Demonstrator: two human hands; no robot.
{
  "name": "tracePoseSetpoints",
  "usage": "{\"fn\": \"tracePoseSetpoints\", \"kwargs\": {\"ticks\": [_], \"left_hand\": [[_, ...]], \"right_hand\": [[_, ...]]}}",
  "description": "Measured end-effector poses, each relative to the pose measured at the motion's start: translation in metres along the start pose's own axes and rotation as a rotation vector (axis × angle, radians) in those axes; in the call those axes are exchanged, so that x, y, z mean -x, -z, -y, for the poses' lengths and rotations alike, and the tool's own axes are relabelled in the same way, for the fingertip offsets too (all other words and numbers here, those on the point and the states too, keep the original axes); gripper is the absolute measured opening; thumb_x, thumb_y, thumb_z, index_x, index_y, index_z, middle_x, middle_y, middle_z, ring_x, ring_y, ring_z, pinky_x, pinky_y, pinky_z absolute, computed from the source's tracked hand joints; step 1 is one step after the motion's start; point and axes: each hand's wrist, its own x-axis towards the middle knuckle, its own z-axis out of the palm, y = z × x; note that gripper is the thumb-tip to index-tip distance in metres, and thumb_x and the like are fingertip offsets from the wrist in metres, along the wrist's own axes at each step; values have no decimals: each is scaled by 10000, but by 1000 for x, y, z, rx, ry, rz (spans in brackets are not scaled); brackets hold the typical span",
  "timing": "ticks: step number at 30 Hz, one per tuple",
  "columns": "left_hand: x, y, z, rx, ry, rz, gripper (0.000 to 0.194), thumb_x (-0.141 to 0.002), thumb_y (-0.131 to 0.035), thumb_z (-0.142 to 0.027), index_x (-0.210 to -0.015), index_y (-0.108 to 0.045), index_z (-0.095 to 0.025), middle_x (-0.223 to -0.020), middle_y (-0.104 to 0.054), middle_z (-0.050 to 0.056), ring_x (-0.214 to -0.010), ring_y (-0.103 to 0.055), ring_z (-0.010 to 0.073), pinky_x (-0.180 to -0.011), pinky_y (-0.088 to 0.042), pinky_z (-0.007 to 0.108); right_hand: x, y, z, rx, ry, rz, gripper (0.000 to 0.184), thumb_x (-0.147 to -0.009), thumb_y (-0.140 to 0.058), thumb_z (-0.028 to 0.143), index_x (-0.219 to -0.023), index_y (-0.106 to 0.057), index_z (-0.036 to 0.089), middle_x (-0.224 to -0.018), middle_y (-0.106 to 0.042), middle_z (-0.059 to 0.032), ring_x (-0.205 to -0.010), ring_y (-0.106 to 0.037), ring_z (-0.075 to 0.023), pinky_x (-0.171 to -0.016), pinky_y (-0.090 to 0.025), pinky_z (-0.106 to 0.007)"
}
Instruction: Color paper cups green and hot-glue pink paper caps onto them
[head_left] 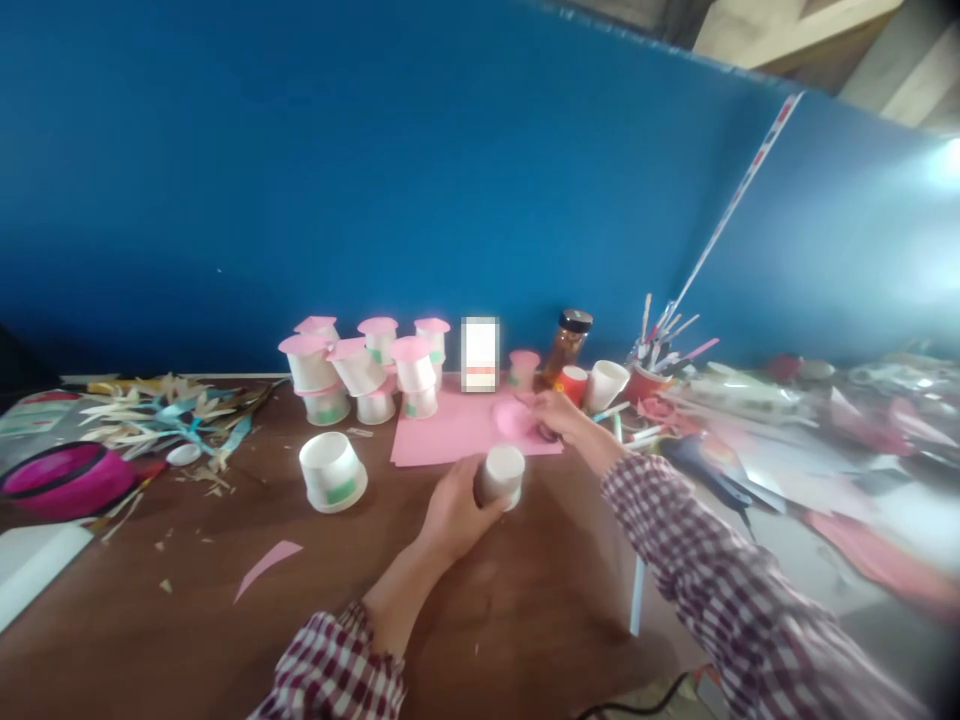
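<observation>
My left hand (454,512) wraps round a small white paper cup (504,466) that stands upside down at the front of the pink sheets. Farther out, my right hand (559,418) has its fingers closed at the edge of a round pink paper disc (513,419), which looks blurred. Pink paper sheets (439,440) lie flat beneath the disc. To the left, another upturned white cup (330,470) with a green patch sits alone. Behind it, several stacked cups (307,370) carry pink paper tops.
A dark-lidded jar (571,345), a red cup (573,384), a tilted white cup (606,385) and a holder of brushes (651,380) stand beyond my right hand. A glue gun (709,470) lies rightward. Leaf-like scraps (176,410) and a magenta bowl-like container (71,480) are at left.
</observation>
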Motion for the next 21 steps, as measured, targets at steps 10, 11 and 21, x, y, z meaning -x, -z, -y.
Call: {"fn": "tracePoseSetpoints", "kwargs": {"ticks": [10,11,21], "left_hand": [[0,0,3,-24,-31,-21,480,-661,-665,-309,-1112,-527,-215,-1088,-602,62,-979,-564,239,-834,-456,377],[0,0,2,-25,-42,-33,467,-664,-660,-297,-1104,-529,-212,-1090,-601,63,-982,-563,238,-836,-456,376],[0,-1,1,-40,-52,-27,452,-669,-660,-255,-1098,-528,-206,-1057,-622,68,-947,-585,239,-826,-464,382]], "right_hand": [[24,18,9,-405,24,208,169,-763,-672,285,-787,-561,160,-577,-549,17,-493,-525,-97,-496,-450,-237],[29,20,11,-435,31,236,189,-757,-682,304,-800,-563,163,-599,-558,13,-517,-537,-100,-515,-459,-241],[70,16,22,-565,-41,465,229,-730,-727,285,-877,-593,172,-727,-535,25,-632,-536,-69,-577,-474,-180]]}}
